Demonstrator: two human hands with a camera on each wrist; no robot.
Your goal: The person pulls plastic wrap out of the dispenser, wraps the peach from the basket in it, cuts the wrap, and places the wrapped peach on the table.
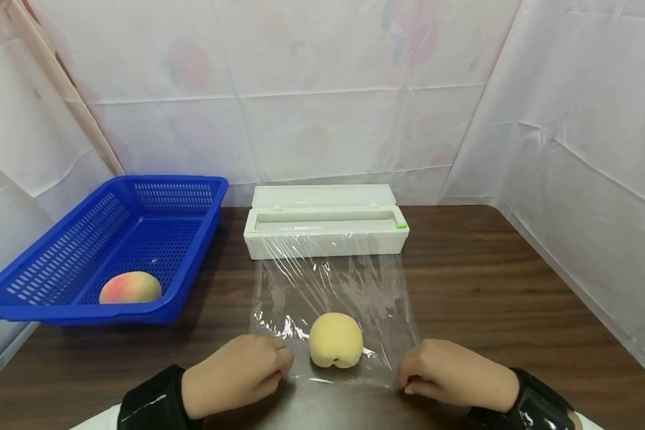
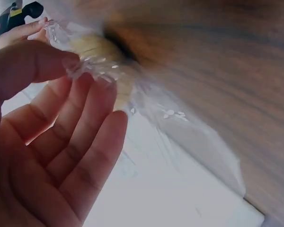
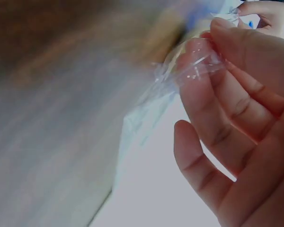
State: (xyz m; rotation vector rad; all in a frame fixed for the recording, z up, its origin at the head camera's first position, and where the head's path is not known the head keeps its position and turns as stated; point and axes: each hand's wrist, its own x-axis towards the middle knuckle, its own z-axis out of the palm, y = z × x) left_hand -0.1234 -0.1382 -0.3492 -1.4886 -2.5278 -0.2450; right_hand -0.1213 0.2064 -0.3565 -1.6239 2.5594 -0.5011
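A sheet of clear plastic wrap [image 1: 349, 286] runs from the white wrap dispenser [image 1: 328, 242] toward me over the table. On the sheet, close to its front edge, sits a yellow peach [image 1: 335, 340]. To the left of the peach, my left hand [image 1: 242, 373] pinches the front left corner of the wrap. My right hand [image 1: 457, 373] holds the front right corner in the same way. In the left wrist view the wrap [image 2: 102, 68] bunches at the thumb and fingertips. The right wrist view shows film [image 3: 199, 68] between thumb and fingers.
A blue plastic basket [image 1: 193, 280] stands at the left with a pink and yellow peach [image 1: 131, 288] inside. The dispenser's lid [image 1: 325, 196] is raised. White curtains [image 1: 312, 119] enclose the dark wooden table [image 1: 462, 269] at the back and sides.
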